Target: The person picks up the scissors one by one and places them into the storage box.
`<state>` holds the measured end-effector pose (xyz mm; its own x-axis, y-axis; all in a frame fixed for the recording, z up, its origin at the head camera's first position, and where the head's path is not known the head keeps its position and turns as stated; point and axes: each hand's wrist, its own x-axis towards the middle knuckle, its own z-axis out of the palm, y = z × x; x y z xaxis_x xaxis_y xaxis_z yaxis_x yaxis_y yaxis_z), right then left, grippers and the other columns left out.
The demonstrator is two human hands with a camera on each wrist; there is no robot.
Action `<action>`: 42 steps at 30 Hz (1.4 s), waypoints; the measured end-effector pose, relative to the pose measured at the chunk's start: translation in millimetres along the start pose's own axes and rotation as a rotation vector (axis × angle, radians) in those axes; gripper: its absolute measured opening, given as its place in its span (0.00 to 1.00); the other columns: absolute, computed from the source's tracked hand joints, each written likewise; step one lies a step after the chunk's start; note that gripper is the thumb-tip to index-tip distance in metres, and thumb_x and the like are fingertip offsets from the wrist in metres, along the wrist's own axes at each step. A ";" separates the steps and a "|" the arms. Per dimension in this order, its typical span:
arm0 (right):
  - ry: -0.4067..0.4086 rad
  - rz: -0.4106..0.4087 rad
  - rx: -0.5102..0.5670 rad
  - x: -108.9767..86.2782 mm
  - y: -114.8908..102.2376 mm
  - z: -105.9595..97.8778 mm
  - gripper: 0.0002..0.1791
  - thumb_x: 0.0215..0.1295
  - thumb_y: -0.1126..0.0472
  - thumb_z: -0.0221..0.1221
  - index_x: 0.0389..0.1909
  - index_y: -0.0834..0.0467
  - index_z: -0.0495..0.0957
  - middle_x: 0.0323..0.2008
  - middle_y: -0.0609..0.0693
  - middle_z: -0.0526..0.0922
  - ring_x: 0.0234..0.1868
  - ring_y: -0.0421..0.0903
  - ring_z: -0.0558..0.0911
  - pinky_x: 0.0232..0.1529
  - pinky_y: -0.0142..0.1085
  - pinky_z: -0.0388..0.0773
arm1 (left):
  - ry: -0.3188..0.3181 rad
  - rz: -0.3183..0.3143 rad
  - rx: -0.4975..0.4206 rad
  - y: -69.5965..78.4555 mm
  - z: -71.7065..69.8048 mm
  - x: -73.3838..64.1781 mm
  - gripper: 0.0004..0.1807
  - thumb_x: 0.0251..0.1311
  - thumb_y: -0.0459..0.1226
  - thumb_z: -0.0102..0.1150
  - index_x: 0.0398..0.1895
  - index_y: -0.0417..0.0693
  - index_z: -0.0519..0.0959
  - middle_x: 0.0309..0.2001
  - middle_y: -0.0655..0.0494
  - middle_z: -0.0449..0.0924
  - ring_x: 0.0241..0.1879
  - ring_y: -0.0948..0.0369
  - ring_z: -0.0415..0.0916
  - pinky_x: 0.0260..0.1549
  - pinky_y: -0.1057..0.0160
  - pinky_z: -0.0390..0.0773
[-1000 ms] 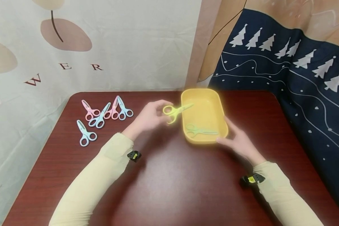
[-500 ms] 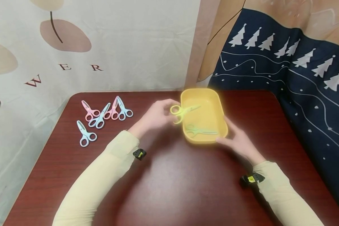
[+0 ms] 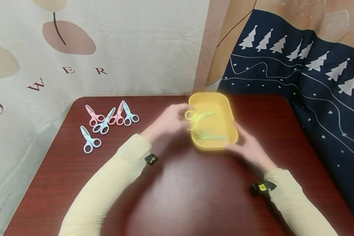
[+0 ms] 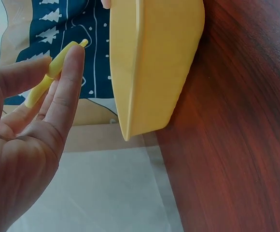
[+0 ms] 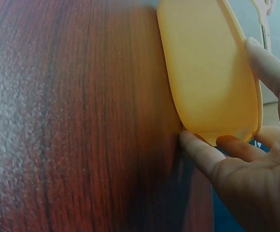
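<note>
Yellow scissors [image 3: 198, 117] are pinched by their handles between the thumb and fingers of my left hand [image 3: 171, 120]. Their blades point right, over the inside of a yellow plastic box [image 3: 207, 94]. In the left wrist view, the handle [image 4: 58, 64] shows edge-on between thumb and fingertips, apart from the box wall [image 4: 169, 58]. Green scissors [image 3: 213, 137] lie on the box floor near its front. My right hand [image 3: 250, 148] holds the box's front right corner, thumb on the front wall and fingers along the right side; the right wrist view shows this grip on the wall [image 5: 207, 67].
Several pink and blue scissors lie at the table's back left: pink ones [image 3: 93, 115] and blue ones [image 3: 105, 121] in a loose cluster, a single blue pair [image 3: 89, 139] nearer. The dark red table [image 3: 177, 190] ends at a hanging cloth [image 3: 153, 65] behind.
My left hand has moved right with the yellow scissors, from the box's left rim to over its inside. The right hand and the box have stayed in place.
</note>
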<state>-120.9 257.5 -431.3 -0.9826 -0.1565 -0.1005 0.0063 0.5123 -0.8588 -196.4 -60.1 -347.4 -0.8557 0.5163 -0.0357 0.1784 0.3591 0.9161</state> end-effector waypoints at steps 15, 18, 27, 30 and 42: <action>-0.010 0.008 0.022 -1.3 0.1 -0.1 0.56 0.62 0.53 0.73 0.81 0.31 0.47 0.81 0.40 0.52 0.78 0.52 0.62 0.76 0.56 0.58 | -0.032 -0.003 0.122 11.2 4.8 10.7 0.29 0.57 0.29 0.66 0.65 0.46 0.78 0.54 0.52 0.82 0.42 0.56 0.83 0.47 0.61 0.83; -0.013 0.022 0.020 -1.2 0.7 -0.5 0.56 0.62 0.52 0.73 0.81 0.29 0.46 0.81 0.40 0.52 0.79 0.52 0.60 0.77 0.57 0.56 | -0.035 0.015 0.130 12.3 6.5 13.1 0.29 0.55 0.28 0.66 0.63 0.45 0.79 0.52 0.50 0.81 0.40 0.55 0.81 0.46 0.60 0.82; -0.017 0.024 0.008 -1.2 0.8 -1.2 0.56 0.62 0.51 0.73 0.82 0.32 0.45 0.81 0.40 0.51 0.79 0.52 0.60 0.77 0.56 0.57 | -0.066 -0.047 0.137 17.4 11.1 21.1 0.27 0.57 0.29 0.68 0.62 0.48 0.79 0.50 0.55 0.81 0.44 0.55 0.82 0.45 0.60 0.84; -0.018 0.022 0.008 -1.4 0.3 -2.1 0.56 0.63 0.51 0.73 0.81 0.30 0.45 0.81 0.40 0.52 0.79 0.52 0.60 0.77 0.57 0.56 | -0.077 -0.065 0.115 18.4 13.1 24.1 0.28 0.56 0.28 0.68 0.63 0.47 0.78 0.50 0.53 0.81 0.43 0.55 0.82 0.43 0.60 0.85; -0.010 -0.002 -0.001 -1.3 0.0 -1.3 0.55 0.63 0.53 0.73 0.81 0.29 0.46 0.81 0.41 0.53 0.79 0.52 0.60 0.76 0.57 0.58 | -0.162 -0.086 0.085 14.4 18.3 40.2 0.27 0.56 0.27 0.68 0.62 0.44 0.78 0.52 0.49 0.80 0.40 0.54 0.83 0.40 0.59 0.87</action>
<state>-119.8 258.8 -430.5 -0.9806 -0.1662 -0.1040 0.0041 0.5128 -0.8585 -219.3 -19.9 -343.0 -0.7814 0.5968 -0.1821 0.1548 0.4680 0.8700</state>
